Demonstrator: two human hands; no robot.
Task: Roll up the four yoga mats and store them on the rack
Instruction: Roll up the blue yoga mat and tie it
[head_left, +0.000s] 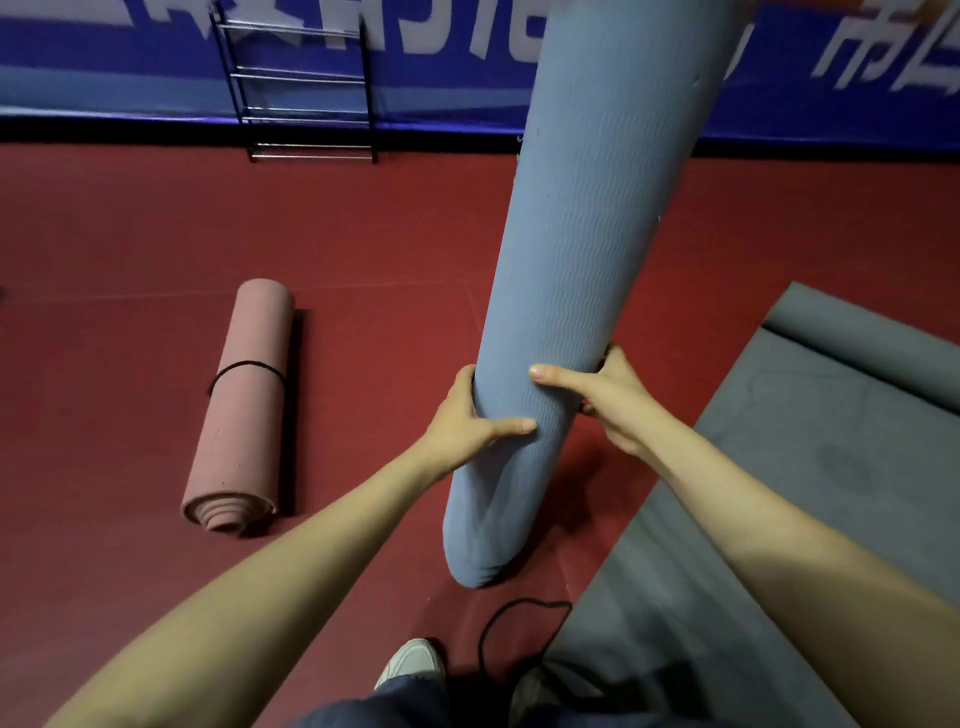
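1. Near the middle of the floor (130, 234), the blue mat (587, 234) stands rolled and tilted. Its lower end seems to rest on the floor and its top runs out of view.
2. The left hand (467, 421) wraps the roll from the left, thumb across the front. The right hand (608, 400) wraps it from the right, slightly higher, thumb also across the front and fingers curled behind. Both grip the roll low down.
3. No tie shows on the blue mat. A loose black cord (519, 618) lies on the floor just in front of the mat's foot, beside a shoe (413, 662), and is probably meant for it.
4. Toward the floor's left side, the pink mat (244, 415) lies rolled and bound by a black band (249, 365), well apart from the rack.
5. Along the floor's right edge, the grey mat (779, 467) lies mostly flat, with only its far end curled.
6. At the floor's far edge, the rack (306, 88) stands against the wall (104, 62). No mat shows on it.
7. Progress, as a judgement: two mats are rolled, one is left to roll, a fourth is unseen, and none is stored yet.
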